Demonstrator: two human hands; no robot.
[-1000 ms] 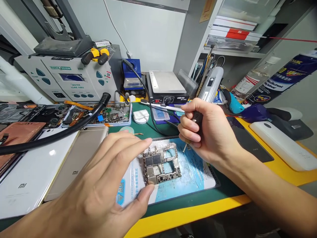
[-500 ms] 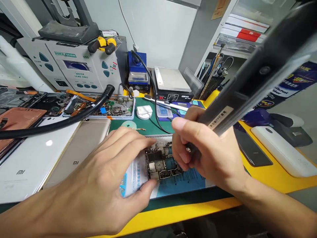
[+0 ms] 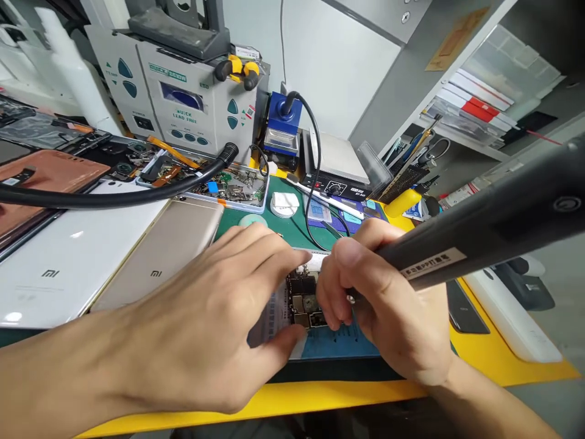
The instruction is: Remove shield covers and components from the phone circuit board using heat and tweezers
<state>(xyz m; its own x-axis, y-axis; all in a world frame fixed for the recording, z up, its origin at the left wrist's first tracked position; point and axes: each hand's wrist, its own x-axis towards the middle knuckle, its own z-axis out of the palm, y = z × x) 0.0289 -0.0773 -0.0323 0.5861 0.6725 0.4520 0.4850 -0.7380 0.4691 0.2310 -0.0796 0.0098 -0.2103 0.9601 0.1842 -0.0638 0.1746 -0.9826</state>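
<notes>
My left hand (image 3: 219,311) spans the left end of a phone circuit board (image 3: 307,302). Its thumb is at the board's near edge and its fingertips are at the far edge. The board lies on a blue-and-white printed sheet (image 3: 338,346). A long black pen-shaped device (image 3: 484,222) with a label and a power button is gripped in my right hand (image 3: 388,299). Its small metal tip shows by the curled fingers, above the board's right part, which the hand hides. Whether the tip touches the board I cannot tell.
Two Xiaomi phone back covers (image 3: 155,256) lie at left. A black hose (image 3: 137,198) crosses over them from the rework station (image 3: 183,103). Behind the board are a tray of circuit parts (image 3: 237,189), a heating plate (image 3: 338,164) and a thin cable (image 3: 313,213).
The view has shifted, so the bench appears tilted. The black device has swung lower toward the right in view. Both hands stay at the board.
</notes>
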